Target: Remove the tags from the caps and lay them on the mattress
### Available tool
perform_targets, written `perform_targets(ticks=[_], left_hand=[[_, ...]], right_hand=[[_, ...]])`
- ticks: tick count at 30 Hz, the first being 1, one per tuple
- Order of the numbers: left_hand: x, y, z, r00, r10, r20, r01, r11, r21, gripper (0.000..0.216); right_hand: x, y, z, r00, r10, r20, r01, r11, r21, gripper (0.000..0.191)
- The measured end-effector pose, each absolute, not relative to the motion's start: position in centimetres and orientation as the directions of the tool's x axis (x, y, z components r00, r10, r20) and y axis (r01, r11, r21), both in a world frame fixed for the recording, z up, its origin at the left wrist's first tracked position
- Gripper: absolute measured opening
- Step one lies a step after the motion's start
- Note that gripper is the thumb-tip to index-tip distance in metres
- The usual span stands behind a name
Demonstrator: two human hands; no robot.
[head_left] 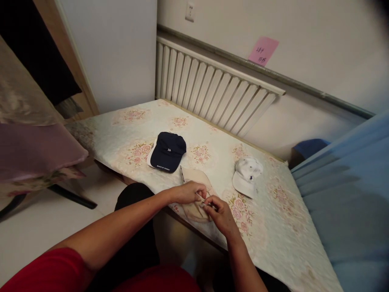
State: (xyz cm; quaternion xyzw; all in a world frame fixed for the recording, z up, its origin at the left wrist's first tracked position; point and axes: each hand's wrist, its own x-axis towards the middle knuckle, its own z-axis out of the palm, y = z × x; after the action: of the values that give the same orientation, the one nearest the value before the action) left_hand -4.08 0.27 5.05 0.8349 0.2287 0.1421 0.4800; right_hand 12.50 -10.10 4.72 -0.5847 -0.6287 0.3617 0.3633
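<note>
A beige cap [196, 212] lies at the near edge of the table, below my two hands. My left hand [190, 192] pinches a thin light strap at the cap from the left. From the right, the fingers of my right hand [219, 213] are closed on the same small strap area, close to my left fingertips. The exact fastening between the fingers is too small to make out. Left of and beyond the beige cap sits a navy cap [168, 151] with a white edge and small white lettering. A white cap [247, 172] with a small dark emblem rests to the right.
A flowered cloth covers the table [212, 140]. Behind it runs a white radiator [209, 83] along the wall. Blue curtain [352, 194] hangs at the right, near a blue object [310, 148]. A draped chair [39, 152] stands at the left.
</note>
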Motion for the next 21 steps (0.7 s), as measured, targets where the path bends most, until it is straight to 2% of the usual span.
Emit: perform_targets(ticks=[10, 21], left_hand=[[-4.1, 0.2, 5.0, 0.855, 0.519, -0.012, 0.255, -0.4, 0.881, 0.021], [-3.9, 0.2, 4.9, 0.842, 0.54, 0.0, 0.255, -0.399, 0.881, 0.02]], right_hand=[[12.9, -10.2, 3.6, -0.101, 0.993, 0.057, 0.365, 0.09, -0.927, 0.014], [11.8, -9.8, 3.8, 0.026, 0.996, 0.09, 0.474, 0.067, -0.878, 0.013]])
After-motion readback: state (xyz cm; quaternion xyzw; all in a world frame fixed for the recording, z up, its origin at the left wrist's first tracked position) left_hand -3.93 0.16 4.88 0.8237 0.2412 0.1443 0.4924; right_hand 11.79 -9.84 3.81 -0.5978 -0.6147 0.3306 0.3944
